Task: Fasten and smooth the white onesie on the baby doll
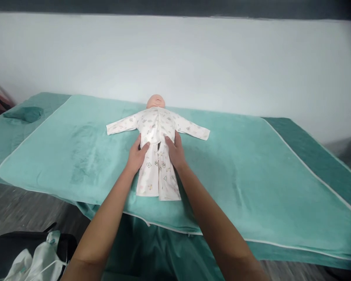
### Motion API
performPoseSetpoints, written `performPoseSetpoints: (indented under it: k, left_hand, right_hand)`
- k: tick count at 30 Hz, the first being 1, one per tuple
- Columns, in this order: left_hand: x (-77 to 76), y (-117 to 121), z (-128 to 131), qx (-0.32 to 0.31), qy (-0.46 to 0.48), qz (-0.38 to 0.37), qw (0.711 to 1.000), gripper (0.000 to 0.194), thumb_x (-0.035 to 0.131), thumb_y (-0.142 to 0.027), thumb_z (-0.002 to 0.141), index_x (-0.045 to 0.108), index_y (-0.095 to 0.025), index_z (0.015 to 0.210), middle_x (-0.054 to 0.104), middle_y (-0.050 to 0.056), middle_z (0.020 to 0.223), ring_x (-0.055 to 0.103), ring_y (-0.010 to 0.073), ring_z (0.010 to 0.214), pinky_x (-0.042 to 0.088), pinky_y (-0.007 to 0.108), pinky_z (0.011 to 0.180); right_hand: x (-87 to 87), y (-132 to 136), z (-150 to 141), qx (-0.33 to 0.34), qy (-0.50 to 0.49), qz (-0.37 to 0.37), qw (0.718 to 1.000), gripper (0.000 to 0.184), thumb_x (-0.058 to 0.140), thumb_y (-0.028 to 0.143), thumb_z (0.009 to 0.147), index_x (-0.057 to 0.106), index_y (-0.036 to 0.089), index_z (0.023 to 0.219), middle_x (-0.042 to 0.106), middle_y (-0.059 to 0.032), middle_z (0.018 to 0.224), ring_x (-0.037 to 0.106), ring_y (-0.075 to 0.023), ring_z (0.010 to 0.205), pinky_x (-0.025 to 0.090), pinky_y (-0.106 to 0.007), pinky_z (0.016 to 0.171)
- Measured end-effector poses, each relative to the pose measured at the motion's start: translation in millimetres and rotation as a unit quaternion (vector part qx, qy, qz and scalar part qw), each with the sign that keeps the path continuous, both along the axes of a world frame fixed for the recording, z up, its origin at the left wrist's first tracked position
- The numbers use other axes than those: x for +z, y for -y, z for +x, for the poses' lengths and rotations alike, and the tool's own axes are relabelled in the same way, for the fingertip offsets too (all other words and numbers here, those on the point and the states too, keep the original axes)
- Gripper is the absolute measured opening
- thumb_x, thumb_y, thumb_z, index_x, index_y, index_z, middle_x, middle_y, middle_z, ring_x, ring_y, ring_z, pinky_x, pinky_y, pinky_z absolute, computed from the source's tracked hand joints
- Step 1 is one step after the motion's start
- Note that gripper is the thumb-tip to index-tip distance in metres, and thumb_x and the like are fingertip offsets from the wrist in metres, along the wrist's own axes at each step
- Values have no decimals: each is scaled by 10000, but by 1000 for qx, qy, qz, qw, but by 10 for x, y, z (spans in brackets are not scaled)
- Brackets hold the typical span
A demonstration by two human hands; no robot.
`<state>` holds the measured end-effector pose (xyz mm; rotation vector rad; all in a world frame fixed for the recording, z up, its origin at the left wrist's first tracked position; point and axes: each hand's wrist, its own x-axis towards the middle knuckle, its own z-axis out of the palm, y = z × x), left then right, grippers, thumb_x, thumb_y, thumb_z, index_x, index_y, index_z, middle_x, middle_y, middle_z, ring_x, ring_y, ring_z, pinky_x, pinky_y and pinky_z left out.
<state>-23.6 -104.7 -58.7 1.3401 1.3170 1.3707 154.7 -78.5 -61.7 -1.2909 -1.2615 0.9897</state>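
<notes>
A baby doll lies on its back on the green bed, its head nearest the wall. It wears a white printed top whose long sleeves stretch out to both sides. White printed baby trousers cover the legs, with a small dark gap at the middle of the waist. My left hand grips the trousers at the left side of the waist, thumb on top. On the opposite side my right hand grips them likewise, thumb near the top's hem. The undersides of my fingers are hidden.
The green bed cover with white piping spreads wide around the doll. Behind it rises a white wall. A black bag with pale cloth on it stands at lower left, beside the bed's front edge.
</notes>
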Motion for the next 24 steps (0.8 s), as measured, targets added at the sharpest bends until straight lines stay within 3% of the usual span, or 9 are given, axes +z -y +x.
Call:
performPoseSetpoints:
  k: [3, 6, 11, 15, 19, 22, 24]
  left_hand:
    - [3, -106, -25, 6, 13, -21, 1000, 655, 660, -425, 939, 499, -246, 1548, 474, 40, 1637, 434, 274, 1530, 328, 448, 1295]
    - [8, -89, -30, 18, 10, -34, 999, 632, 656, -442, 944, 510, -278, 1538, 484, 31, 1631, 451, 276, 1517, 347, 462, 1283]
    - [23, 120, 21, 62, 6, -25, 998, 531, 571, -462, 996, 571, -239, 1478, 578, 69, 1550, 527, 266, 1447, 401, 449, 1245]
    - [-74, 400, 53, 94, -37, -8, 995, 484, 517, -452, 1023, 588, -231, 1449, 612, 88, 1500, 565, 256, 1393, 408, 465, 1234]
    - [-244, 1009, 92, 114, -96, 21, 989, 408, 507, -431, 1032, 634, -220, 1357, 645, 116, 1437, 592, 251, 1356, 427, 498, 1225]
    - [-427, 1771, 109, 95, -142, 18, 985, 353, 498, -364, 1040, 624, -274, 1358, 625, 100, 1469, 578, 250, 1395, 456, 532, 1216]
    - [-594, 2379, 78, 75, -205, 11, 976, 374, 497, -307, 1032, 605, -345, 1387, 592, 77, 1518, 550, 257, 1436, 492, 551, 1195]
  right_hand:
    - [-32, -65, -9, -9, 7, -1, 1000, 846, 570, 627, 931, 279, 269, 1640, 266, -54, 1734, 270, -275, 1602, 265, -508, 1318]
    - [-26, 33, -23, 3, 7, 6, 1000, 818, 563, 633, 943, 306, 279, 1634, 307, -58, 1720, 305, -287, 1588, 294, -520, 1304]
    - [-9, 360, -14, 10, 52, -4, 999, 765, 501, 637, 985, 309, 298, 1643, 369, -52, 1693, 380, -298, 1553, 339, -538, 1279]
    - [-103, 694, 44, -4, 100, -1, 995, 753, 493, 611, 998, 330, 257, 1643, 403, -99, 1671, 395, -328, 1540, 348, -574, 1263]
    - [-236, 1267, 116, -21, 173, 53, 983, 676, 490, 508, 1027, 334, 268, 1640, 462, -141, 1624, 447, -352, 1498, 423, -618, 1195]
    - [-423, 1913, 161, -14, 225, 105, 969, 659, 504, 386, 1034, 277, 353, 1652, 424, -104, 1652, 424, -353, 1512, 411, -685, 1184]
    - [-636, 2417, 187, 12, 247, 133, 960, 680, 536, 312, 1009, 296, 411, 1637, 462, -77, 1628, 439, -373, 1502, 437, -738, 1142]
